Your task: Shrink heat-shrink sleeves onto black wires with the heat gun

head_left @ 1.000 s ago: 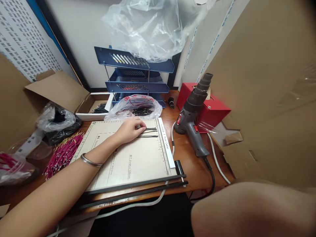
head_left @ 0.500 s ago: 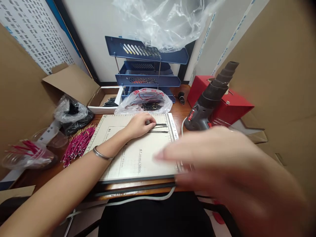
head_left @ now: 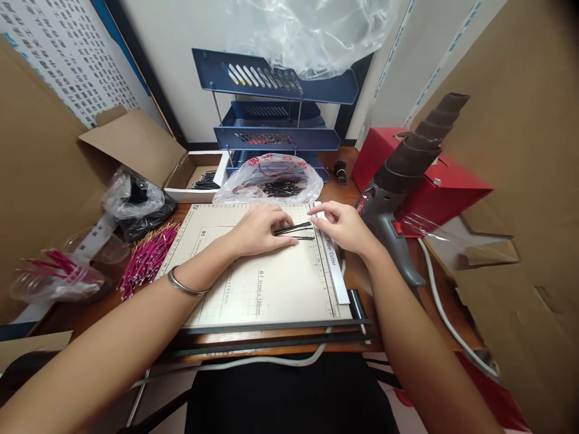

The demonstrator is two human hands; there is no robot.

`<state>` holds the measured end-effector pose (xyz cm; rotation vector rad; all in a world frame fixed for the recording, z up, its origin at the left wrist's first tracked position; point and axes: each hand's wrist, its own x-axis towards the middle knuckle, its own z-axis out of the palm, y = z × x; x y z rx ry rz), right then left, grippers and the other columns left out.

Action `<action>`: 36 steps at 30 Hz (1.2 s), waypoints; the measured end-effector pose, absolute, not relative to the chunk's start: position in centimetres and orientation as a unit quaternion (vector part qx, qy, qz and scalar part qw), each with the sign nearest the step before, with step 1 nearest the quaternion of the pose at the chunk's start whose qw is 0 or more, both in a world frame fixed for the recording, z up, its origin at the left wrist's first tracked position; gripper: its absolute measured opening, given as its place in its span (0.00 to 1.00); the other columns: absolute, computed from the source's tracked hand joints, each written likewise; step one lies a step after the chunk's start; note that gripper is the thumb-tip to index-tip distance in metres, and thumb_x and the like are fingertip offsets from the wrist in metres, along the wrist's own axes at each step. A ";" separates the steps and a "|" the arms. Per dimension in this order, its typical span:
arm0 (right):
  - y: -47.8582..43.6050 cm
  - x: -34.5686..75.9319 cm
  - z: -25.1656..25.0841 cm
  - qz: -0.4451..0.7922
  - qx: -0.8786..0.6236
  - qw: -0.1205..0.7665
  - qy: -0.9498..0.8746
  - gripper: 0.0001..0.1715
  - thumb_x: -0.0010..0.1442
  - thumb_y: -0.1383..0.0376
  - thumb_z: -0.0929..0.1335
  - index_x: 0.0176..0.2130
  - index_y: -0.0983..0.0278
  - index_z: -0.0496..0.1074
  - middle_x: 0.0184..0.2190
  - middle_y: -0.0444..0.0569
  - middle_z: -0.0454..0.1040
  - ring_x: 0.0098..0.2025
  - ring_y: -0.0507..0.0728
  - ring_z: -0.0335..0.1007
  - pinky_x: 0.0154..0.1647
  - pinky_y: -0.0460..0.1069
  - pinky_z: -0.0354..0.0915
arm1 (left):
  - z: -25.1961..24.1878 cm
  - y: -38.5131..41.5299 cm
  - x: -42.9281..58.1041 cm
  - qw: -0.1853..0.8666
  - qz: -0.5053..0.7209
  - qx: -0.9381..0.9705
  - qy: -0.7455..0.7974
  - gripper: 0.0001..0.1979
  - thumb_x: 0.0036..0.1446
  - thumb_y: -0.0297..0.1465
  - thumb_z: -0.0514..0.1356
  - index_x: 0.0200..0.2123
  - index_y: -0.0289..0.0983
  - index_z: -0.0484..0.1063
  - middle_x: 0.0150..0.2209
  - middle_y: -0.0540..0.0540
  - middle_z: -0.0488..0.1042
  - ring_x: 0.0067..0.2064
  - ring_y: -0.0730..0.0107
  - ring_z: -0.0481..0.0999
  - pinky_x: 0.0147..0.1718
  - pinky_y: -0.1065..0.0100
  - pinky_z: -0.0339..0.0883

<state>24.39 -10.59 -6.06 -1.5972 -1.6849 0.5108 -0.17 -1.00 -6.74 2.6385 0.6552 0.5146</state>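
A paper cutter [head_left: 289, 289] with a cream, ruled board lies in front of me. Several thin black wires [head_left: 294, 229] lie across its upper right part, their ends pointing right toward the ruled edge. My left hand [head_left: 260, 230] rests on the board with its fingers bent over these wires and the thumb below them; their left ends are hidden under the hand. At the wires' right ends is my right hand [head_left: 339, 226], its thumb and index tips slightly apart. Whether those tips touch the wires I cannot tell.
Magenta wires [head_left: 147, 259] lie left of the cutter, near a plastic cup [head_left: 67, 277]. Behind it are a clear bag of dark wires [head_left: 275, 181], an open box [head_left: 196, 196] and blue trays [head_left: 275, 138]. A heat gun [head_left: 398, 199] and red box [head_left: 456, 187] stand right.
My right hand has moved from the near right, where it was blurred, up to the wires' right ends. The left thumb has spread away from the fingers, and the wires have shifted slightly.
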 end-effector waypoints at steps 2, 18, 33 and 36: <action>-10.6 24.7 -6.7 0.209 -0.622 0.365 -0.660 0.19 0.63 0.57 0.72 0.46 0.65 0.87 0.30 0.46 0.70 0.33 0.53 0.59 0.39 0.51 0.56 | -6.8 -1.0 -0.2 0.185 0.178 0.939 0.228 0.23 0.63 0.51 0.72 0.49 0.40 0.84 0.45 0.42 0.82 0.48 0.53 0.79 0.50 0.56 0.67; -11.0 24.1 -6.9 0.223 -0.629 0.355 -0.654 0.15 0.61 0.60 0.71 0.37 0.66 0.86 0.18 0.39 0.57 0.26 0.51 0.50 0.35 0.51 0.50 | -6.6 -1.3 -0.2 0.175 0.203 0.934 0.236 0.10 0.70 0.37 0.65 0.44 0.40 0.85 0.39 0.43 0.82 0.43 0.57 0.79 0.48 0.56 0.67; -11.4 24.2 -6.6 0.228 -0.635 0.346 -0.651 0.14 0.62 0.59 0.70 0.39 0.65 0.83 0.19 0.37 0.52 0.25 0.51 0.49 0.33 0.51 0.47 | -6.7 -1.3 -0.2 0.172 0.212 0.933 0.236 0.12 0.73 0.32 0.59 0.45 0.39 0.85 0.43 0.41 0.83 0.47 0.56 0.79 0.51 0.55 0.69; -11.5 24.0 -6.4 0.241 -0.630 0.337 -0.656 0.13 0.60 0.59 0.71 0.37 0.65 0.83 0.19 0.37 0.53 0.25 0.51 0.49 0.33 0.51 0.46 | -6.8 -1.3 -0.2 0.170 0.217 0.932 0.236 0.13 0.73 0.33 0.59 0.46 0.38 0.84 0.45 0.40 0.84 0.48 0.54 0.79 0.53 0.53 0.69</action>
